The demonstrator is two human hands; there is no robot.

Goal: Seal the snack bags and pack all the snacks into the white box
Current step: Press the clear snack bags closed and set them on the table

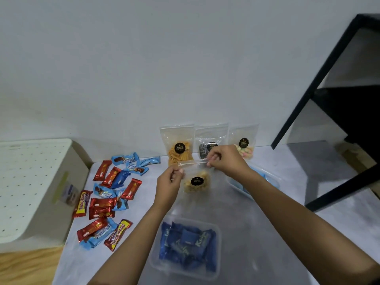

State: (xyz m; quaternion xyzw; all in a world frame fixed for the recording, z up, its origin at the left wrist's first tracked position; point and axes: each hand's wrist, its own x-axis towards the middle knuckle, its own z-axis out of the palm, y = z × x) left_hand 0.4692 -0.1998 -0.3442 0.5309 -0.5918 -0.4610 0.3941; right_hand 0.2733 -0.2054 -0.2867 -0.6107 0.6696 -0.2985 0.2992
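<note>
Nearest, a clear tub (216, 270) of blue wrappers sits on the pale desk (267, 233). Above it both hands hold a clear snack bag (196, 182) by its zip strip: the left hand (168, 186) pinches one end, the right hand (224, 159) the other. To seal it well, I would press along the strip end to end, keeping it taut. Loose candy bars (107, 198) lie left; three bags (207, 142) lean on the white wall (185, 58) beyond.
</note>
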